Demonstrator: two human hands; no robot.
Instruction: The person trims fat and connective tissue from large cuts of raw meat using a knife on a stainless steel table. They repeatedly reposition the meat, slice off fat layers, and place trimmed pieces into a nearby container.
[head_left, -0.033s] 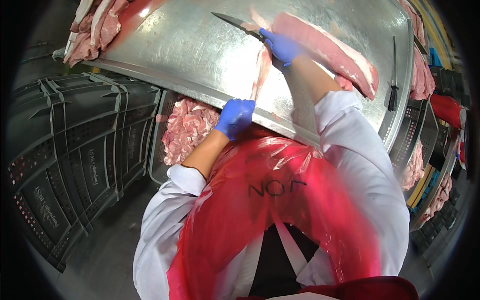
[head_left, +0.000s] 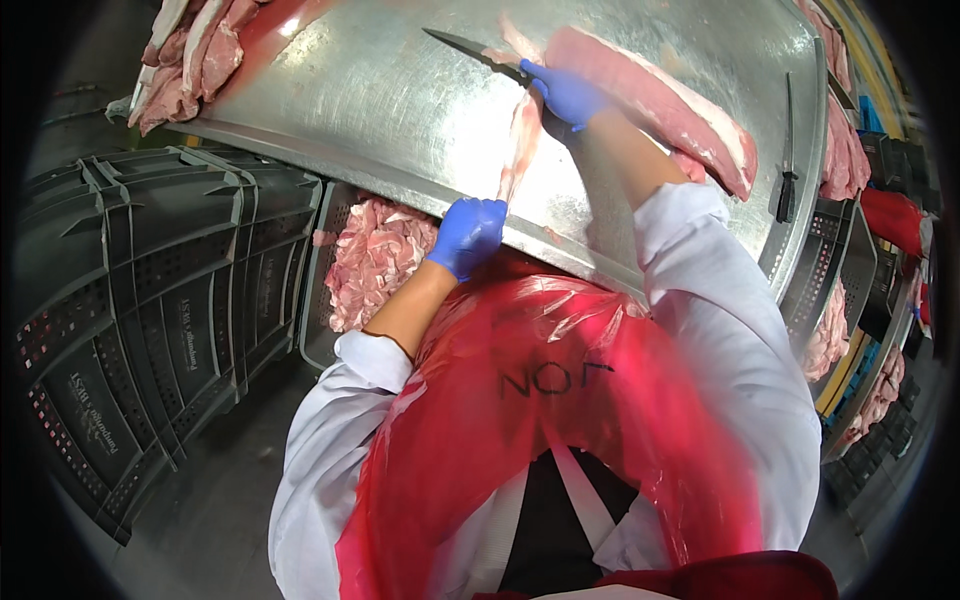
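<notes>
My left hand (head_left: 470,237), in a blue glove, is closed on the near end of a pale, fatty strip of meat (head_left: 520,145) at the metal table's near edge. The strip stretches away across the table towards the knife. Also gloved in blue, my right hand (head_left: 567,97) is wrapped round the handle of a knife (head_left: 465,45), whose dark blade points to the far left and crosses the strip's far part. The handle is mostly hidden in the glove. Beside and beyond the right hand lies a long pink meat loin (head_left: 650,95) with a white fat edge.
The metal table (head_left: 380,100) has a raised rim. A slim rod-like tool with a black handle (head_left: 787,195) lies at its right. Meat slabs (head_left: 205,50) are piled at the far left. Below the near edge, a crate holds meat trimmings (head_left: 375,265), beside stacked dark crates (head_left: 180,280).
</notes>
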